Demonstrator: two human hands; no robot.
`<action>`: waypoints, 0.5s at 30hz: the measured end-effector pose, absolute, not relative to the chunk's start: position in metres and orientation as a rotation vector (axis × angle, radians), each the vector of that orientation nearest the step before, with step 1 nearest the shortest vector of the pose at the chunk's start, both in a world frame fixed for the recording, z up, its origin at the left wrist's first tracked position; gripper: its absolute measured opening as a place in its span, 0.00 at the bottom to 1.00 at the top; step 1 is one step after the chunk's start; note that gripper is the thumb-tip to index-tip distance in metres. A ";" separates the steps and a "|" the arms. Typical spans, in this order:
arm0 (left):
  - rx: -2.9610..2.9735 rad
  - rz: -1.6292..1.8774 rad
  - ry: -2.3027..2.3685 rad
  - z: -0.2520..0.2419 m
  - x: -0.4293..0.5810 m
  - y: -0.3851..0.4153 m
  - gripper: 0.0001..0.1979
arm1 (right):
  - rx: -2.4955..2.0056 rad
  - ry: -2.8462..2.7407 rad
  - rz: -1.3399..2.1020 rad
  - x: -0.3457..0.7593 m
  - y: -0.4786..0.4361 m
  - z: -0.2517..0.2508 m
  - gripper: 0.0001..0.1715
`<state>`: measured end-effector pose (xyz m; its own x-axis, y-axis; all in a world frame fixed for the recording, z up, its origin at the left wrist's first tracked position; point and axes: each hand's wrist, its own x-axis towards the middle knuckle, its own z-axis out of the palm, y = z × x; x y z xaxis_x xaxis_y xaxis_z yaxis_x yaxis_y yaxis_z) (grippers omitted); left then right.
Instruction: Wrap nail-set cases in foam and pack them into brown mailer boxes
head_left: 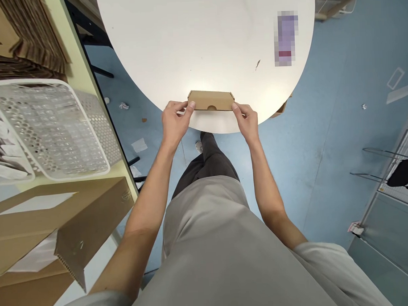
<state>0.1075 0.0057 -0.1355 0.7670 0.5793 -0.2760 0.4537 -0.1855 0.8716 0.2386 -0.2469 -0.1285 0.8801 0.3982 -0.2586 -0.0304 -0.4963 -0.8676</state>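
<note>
A small brown cardboard box (pixel 211 99) is at the near edge of the round white table (pixel 186 37), its long side facing me. A half-round notch shows in the middle of its front edge. My left hand (pixel 176 119) pinches the left end, thumb at the front corner. At the opposite end, my right hand (pixel 247 120) grips the right corner between thumb and fingers. Whatever is inside the box is hidden.
A blurred purple item (pixel 286 38) lies at the table's right. On the left bench stand a white perforated basket (pixel 109 167) of clear plastic pieces, stacked flat cardboard (pixel 35 34) and a large open carton (pixel 92 219). Paper scraps litter the blue floor (pixel 339 99).
</note>
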 end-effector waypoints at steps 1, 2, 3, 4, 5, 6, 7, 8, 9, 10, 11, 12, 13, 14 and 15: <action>1.831 0.140 0.818 -0.133 0.110 0.007 0.23 | -2.041 -0.260 0.536 0.240 -0.245 -0.128 0.37; 1.835 0.136 0.839 -0.134 0.114 0.007 0.23 | -2.051 -0.251 0.549 0.241 -0.243 -0.131 0.37; 1.834 0.129 0.863 -0.138 0.118 0.008 0.23 | -2.060 -0.237 0.567 0.243 -0.240 -0.137 0.38; 1.827 0.124 0.887 -0.143 0.122 0.010 0.22 | -2.068 -0.218 0.585 0.243 -0.237 -0.144 0.38; 1.818 0.120 0.910 -0.149 0.126 0.011 0.22 | -2.072 -0.197 0.597 0.244 -0.234 -0.151 0.39; 1.808 0.120 0.929 -0.155 0.130 0.013 0.22 | -2.076 -0.175 0.602 0.244 -0.232 -0.158 0.39; 1.800 0.122 0.942 -0.160 0.133 0.015 0.22 | -2.079 -0.155 0.600 0.245 -0.230 -0.164 0.39; 1.792 0.123 0.949 -0.165 0.136 0.016 0.21 | -2.080 -0.142 0.594 0.245 -0.229 -0.169 0.39; 1.785 0.124 0.950 -0.168 0.139 0.018 0.21 | -2.080 -0.136 0.590 0.245 -0.228 -0.172 0.39; 1.777 0.121 0.948 -0.170 0.140 0.020 0.20 | -2.079 -0.135 0.587 0.245 -0.227 -0.174 0.39; 1.768 0.118 0.943 -0.171 0.142 0.021 0.20 | -2.078 -0.135 0.582 0.246 -0.227 -0.174 0.39; 1.758 0.114 0.938 -0.171 0.142 0.021 0.20 | -2.075 -0.136 0.578 0.246 -0.227 -0.174 0.38; 1.749 0.110 0.933 -0.172 0.143 0.022 0.20 | -2.073 -0.136 0.574 0.247 -0.227 -0.174 0.37; 1.743 0.109 0.929 -0.172 0.143 0.022 0.20 | -2.072 -0.133 0.571 0.248 -0.227 -0.173 0.37; 1.739 0.109 0.927 -0.172 0.143 0.021 0.20 | -2.073 -0.129 0.569 0.249 -0.227 -0.173 0.36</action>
